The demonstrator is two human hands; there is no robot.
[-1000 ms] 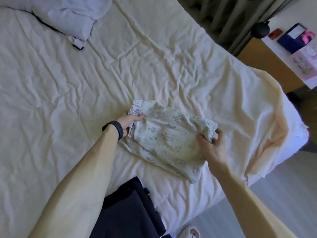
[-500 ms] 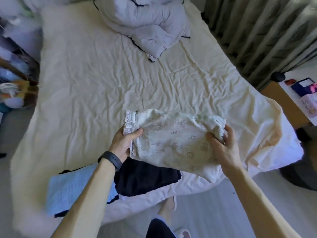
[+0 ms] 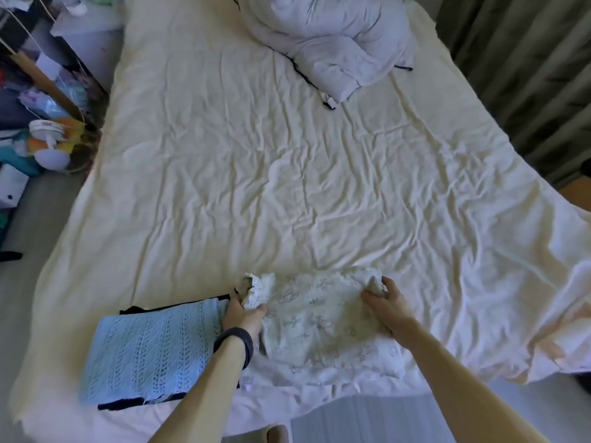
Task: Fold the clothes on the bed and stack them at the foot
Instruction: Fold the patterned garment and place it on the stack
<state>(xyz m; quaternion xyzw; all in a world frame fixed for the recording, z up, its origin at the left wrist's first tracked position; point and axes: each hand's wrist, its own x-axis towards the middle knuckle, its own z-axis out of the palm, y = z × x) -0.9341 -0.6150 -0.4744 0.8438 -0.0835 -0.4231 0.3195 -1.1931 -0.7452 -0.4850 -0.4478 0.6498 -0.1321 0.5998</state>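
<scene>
A folded white printed garment [image 3: 315, 318] with a lace edge is held low over the foot of the bed [image 3: 287, 187]. My left hand [image 3: 241, 314] grips its left lace end; my right hand [image 3: 385, 303] grips its right end. To the left lies a folded light blue knit [image 3: 150, 350] on top of a folded black garment [image 3: 134, 402], whose edges stick out. My left forearm crosses the blue knit's right edge.
A crumpled pale lilac duvet or pillow heap [image 3: 339, 46] lies at the head of the bed. Colourful toys and bags [image 3: 41, 142] clutter the floor on the left. Grey curtains [image 3: 527, 75] hang on the right. Grey floor [image 3: 358, 420] shows below the bed's foot.
Both hands have carried the white garment left and down toward the foot, beside the blue and black stack. The view has swung left, showing the whole bed.
</scene>
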